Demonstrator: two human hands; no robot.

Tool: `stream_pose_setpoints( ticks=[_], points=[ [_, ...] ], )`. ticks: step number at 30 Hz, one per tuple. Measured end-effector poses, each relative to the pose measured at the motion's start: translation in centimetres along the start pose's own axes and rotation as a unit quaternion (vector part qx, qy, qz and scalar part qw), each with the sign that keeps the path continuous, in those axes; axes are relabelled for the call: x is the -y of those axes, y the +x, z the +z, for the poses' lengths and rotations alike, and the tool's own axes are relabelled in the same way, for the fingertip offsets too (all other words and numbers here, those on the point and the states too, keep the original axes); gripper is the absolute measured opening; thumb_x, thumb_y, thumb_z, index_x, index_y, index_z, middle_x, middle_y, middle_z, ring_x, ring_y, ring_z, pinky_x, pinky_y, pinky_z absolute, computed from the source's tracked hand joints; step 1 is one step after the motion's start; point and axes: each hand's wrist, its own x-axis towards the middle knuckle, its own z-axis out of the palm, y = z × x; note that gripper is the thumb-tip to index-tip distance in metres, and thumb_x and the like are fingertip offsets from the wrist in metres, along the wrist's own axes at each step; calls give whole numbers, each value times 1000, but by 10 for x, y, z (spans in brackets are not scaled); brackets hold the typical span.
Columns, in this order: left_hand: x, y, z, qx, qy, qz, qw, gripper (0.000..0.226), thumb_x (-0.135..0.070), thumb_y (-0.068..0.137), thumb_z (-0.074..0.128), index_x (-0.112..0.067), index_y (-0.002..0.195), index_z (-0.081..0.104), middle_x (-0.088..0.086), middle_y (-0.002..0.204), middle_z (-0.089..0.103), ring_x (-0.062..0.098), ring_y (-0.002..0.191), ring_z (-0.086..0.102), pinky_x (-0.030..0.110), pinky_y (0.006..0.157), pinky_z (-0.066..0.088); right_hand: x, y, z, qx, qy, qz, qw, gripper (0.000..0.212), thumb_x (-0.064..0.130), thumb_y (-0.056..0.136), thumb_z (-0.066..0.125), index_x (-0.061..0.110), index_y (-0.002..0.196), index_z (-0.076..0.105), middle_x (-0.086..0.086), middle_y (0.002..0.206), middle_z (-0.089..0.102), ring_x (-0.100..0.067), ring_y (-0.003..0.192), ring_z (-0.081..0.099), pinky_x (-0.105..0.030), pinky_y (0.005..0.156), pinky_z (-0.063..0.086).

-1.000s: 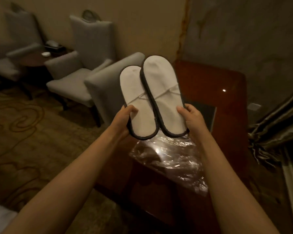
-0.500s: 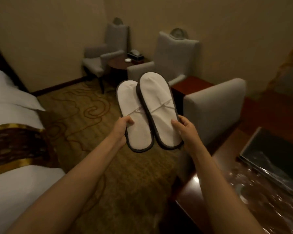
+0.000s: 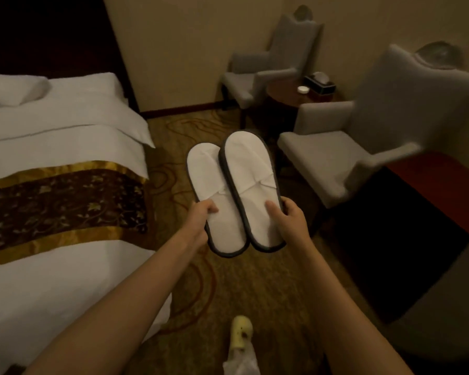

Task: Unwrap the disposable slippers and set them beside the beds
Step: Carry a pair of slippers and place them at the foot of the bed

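The left hand pinches the heel end of the left slipper, thumb on top; the right hand clamps the right slipper likewise. Both are white, flat, dark-edged, slightly overlapping, held over carpet. The bed lies left of them. Fingers beneath are hidden.

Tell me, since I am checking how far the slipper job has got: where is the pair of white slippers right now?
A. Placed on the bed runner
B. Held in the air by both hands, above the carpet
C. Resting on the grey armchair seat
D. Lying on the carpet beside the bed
B: the left hand and right hand each grip the heel end of the slippers, which hang above the carpet beside the bed.
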Motion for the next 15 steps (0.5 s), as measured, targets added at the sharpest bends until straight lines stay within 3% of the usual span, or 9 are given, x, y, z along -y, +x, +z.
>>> stream_pose_setpoints(
  ticks=[2, 6, 10, 13, 15],
  points=[
    [-12, 33, -5, -31, 1, 7, 999, 34, 1, 70, 50, -9, 102, 43, 10, 95, 50, 28, 86, 52, 37, 74, 48, 7, 40, 19, 17, 7, 6, 1000, 29, 39, 90, 57, 21, 112, 55, 8, 93, 60, -9, 82, 61, -24, 66, 52],
    [-38, 109, -12, -67, 2, 14, 998, 76, -7, 55, 55, -4, 130, 43, 13, 119, 52, 34, 105, 52, 44, 84, 48, 20, 132, 48, 49, 15, 4, 999, 19, 36, 89, 58, 24, 104, 56, 3, 97, 62, -17, 90, 62, -35, 79, 53],
    [-69, 175, -20, -115, -23, 15, 993, 54, 3, 71, 50, -11, 124, 47, 12, 118, 54, 34, 105, 52, 46, 90, 47, 38, 215, 76, 83, -4, -5, 996, 28, 34, 89, 59, 14, 109, 60, -1, 95, 63, -18, 84, 62, -24, 63, 49],
    [-89, 214, -31, -140, -47, 16, 989, 64, 2, 66, 51, -15, 127, 48, 11, 128, 54, 36, 115, 51, 50, 98, 47, 47, 270, 103, 115, -24, 8, 993, 28, 35, 89, 60, 14, 107, 60, -5, 100, 65, -23, 89, 64, -33, 70, 51],
    [-101, 241, -37, -162, -59, 15, 985, 57, 3, 69, 49, -18, 122, 49, 11, 125, 55, 35, 114, 51, 50, 98, 47, 52, 305, 124, 143, -35, 13, 989, 22, 34, 89, 60, 17, 103, 58, -3, 97, 64, -22, 88, 64, -34, 71, 52]
  ],
)
